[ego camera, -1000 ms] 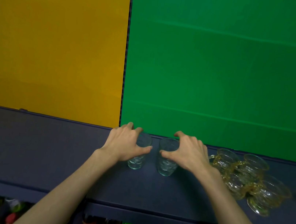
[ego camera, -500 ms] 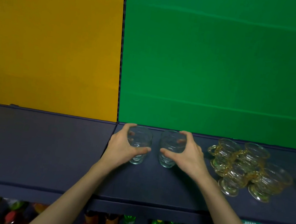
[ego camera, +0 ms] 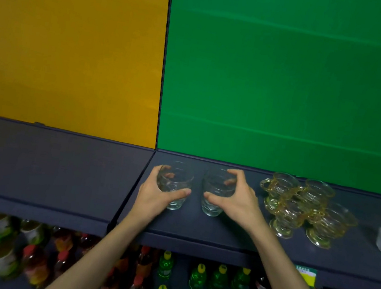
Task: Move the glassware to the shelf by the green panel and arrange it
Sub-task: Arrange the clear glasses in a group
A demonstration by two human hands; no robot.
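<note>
We have our left hand (ego camera: pixel 156 195) wrapped around one clear glass (ego camera: pixel 174 185) and our right hand (ego camera: pixel 237 202) around a second clear glass (ego camera: pixel 215 192). In each case the thumb presses the near side and the fingers (ego camera: pixel 234 174) curl over the far rim, so both hands are closed on their glasses. The two stand upright, just beside each other with a narrow gap, on the dark shelf (ego camera: pixel 196 229) directly under the green panel (ego camera: pixel 292 85), close to its seam with the yellow panel (ego camera: pixel 71 40). To our right a cluster of amber glass cups (ego camera: pixel 298 207) sits on the same shelf, some touching each other.

We judge this to be the placing and arranging step: the bases look to be on the shelf, though we cannot tell for sure that they bear full weight. Next we would need to line the pair up evenly, then loosen both grips gently and lift our hands straight away, so neither glass tips or knocks its neighbour.
</note>
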